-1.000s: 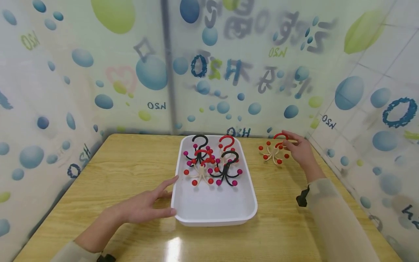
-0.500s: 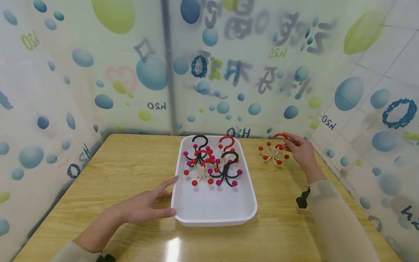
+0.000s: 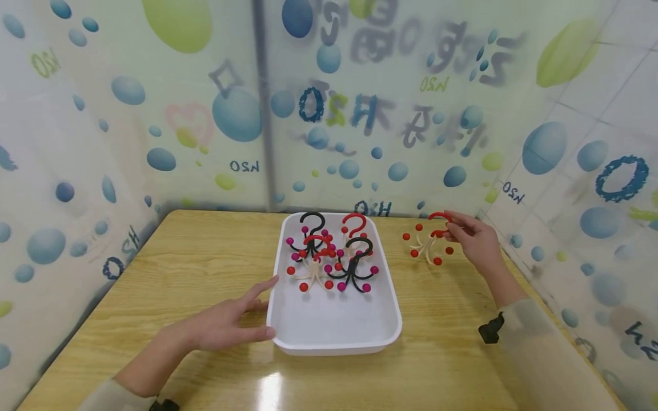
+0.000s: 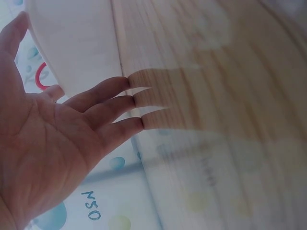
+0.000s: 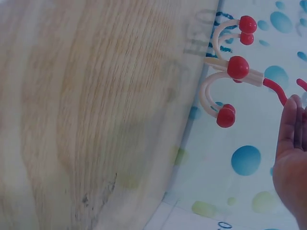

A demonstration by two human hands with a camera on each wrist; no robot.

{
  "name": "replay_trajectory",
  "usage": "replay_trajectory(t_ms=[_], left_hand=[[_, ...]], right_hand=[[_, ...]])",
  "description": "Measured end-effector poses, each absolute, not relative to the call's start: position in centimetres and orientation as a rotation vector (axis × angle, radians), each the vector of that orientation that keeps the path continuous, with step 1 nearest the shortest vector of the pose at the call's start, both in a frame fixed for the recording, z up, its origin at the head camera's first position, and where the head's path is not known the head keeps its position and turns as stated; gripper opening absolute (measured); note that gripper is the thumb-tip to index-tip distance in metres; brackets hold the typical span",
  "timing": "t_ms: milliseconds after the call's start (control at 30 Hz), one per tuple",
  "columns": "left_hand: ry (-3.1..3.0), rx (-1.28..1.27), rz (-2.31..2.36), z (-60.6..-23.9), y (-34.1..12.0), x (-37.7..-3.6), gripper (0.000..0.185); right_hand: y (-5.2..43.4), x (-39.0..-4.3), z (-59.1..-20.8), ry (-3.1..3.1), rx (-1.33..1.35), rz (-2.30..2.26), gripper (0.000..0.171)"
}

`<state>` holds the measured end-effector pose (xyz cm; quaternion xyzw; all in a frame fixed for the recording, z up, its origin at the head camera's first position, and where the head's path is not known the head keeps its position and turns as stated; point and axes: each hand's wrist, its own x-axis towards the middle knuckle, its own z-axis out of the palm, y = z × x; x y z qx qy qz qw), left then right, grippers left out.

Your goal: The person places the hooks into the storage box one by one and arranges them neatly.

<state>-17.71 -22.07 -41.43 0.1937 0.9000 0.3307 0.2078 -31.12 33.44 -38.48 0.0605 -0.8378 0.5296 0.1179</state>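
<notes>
My right hand [image 3: 475, 240] pinches the red hook of a cream, red-tipped octopus hanger [image 3: 428, 242], lifting it right of the white tray [image 3: 334, 337], which my flat, relaxed left hand [image 3: 226, 325] steadies on the wooden table [image 3: 205, 268].

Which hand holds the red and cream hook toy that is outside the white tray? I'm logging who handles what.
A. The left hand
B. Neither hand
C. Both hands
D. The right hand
D: the right hand pinches the red hook of the toy to the right of the tray, while the left hand rests open against the tray's left rim.
</notes>
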Motion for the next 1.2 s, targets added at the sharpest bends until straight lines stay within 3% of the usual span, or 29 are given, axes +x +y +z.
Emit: replay_trajectory(t_ms=[700, 1200], left_hand=[[2.503, 0.527, 0.923, -41.4, -22.3, -17.8, 0.1], [2.502, 0.534, 0.921, -41.6, -22.2, -17.8, 0.1]], right_hand=[[28.6, -22.1, -34.0, -2.388, 0.438, 1.466, 0.034], [22.3, -19.9, -34.0, -2.455, 0.691, 1.555, 0.03]])
